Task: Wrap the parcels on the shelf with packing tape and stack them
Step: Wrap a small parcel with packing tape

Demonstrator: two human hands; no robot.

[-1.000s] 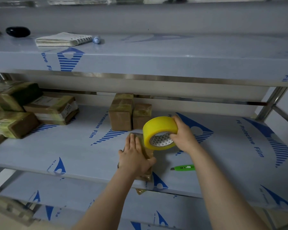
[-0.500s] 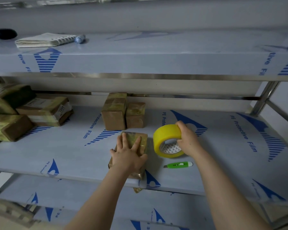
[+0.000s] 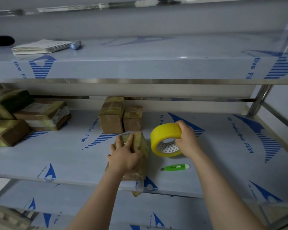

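Observation:
A brown parcel (image 3: 140, 146) covered in glossy tape lies near the front edge of the middle shelf (image 3: 223, 163). My left hand (image 3: 123, 156) lies flat on top of it, fingers spread and pressing down. Just to its right stands the yellow roll of packing tape (image 3: 165, 135) on its edge on the shelf, gripped by my right hand (image 3: 186, 140) around its rim. Two wrapped parcels (image 3: 112, 117) (image 3: 133, 118) stand side by side behind the one under my hand.
A green utility knife (image 3: 175, 167) lies on the shelf in front of the tape roll. Several wrapped parcels (image 3: 40, 116) are piled at the left end. On the upper shelf lie a notebook (image 3: 40, 47), a marker (image 3: 75, 45) and a black object (image 3: 2, 41).
My right hand has carried the tape roll from over the parcel down and to the right, onto the shelf beside it. My left hand has stayed pressed on the parcel.

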